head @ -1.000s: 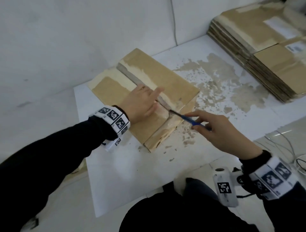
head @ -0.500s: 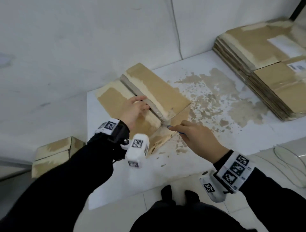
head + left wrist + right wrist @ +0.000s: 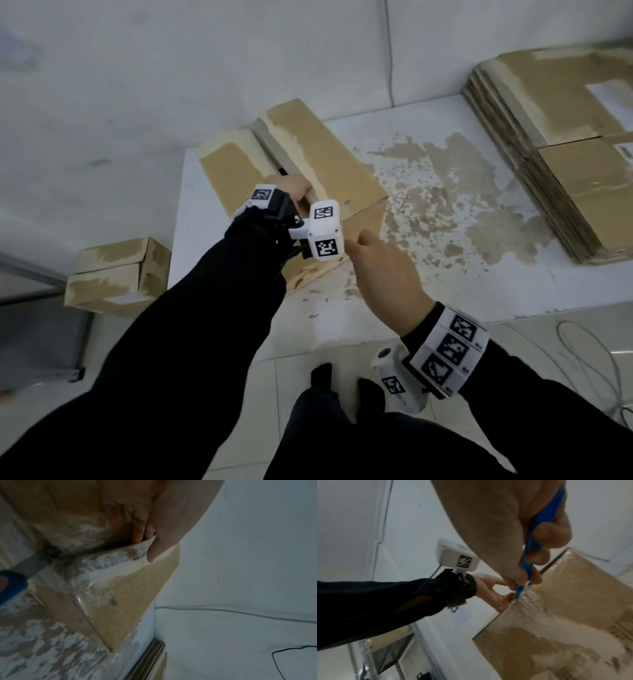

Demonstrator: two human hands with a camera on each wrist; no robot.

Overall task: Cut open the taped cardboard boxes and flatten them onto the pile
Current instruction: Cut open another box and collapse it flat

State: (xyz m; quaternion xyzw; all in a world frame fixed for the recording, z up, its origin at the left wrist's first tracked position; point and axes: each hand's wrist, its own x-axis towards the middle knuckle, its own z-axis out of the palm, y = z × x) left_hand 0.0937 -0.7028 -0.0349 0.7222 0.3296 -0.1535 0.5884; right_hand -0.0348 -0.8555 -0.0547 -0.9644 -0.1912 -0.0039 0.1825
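Note:
A taped cardboard box (image 3: 329, 157) lies on the white table (image 3: 479, 291), its top seam slit open. My left hand (image 3: 291, 190) grips the right flap at the seam: in the left wrist view the fingers (image 3: 139, 534) hook under the flap edge and the thumb (image 3: 154, 553) lies on top. My right hand (image 3: 380, 270) is at the box's near end and holds a blue knife (image 3: 537, 524), whose tip touches the taped edge of the box (image 3: 573, 588). The head view hides the knife behind the hand. The pile of flattened boxes (image 3: 565, 154) lies at the table's far right.
Two more taped boxes (image 3: 116, 274) sit stacked low at the left, beyond the table's edge. The table top between box and pile is worn and blotchy brown. A thin cable (image 3: 390, 51) runs down the wall, and loose wire (image 3: 603, 370) lies on the floor at right.
My left hand has turned from pressing flat on the box top to hooking its fingers into the slit seam. My right hand has drawn the knife back to the box's near end.

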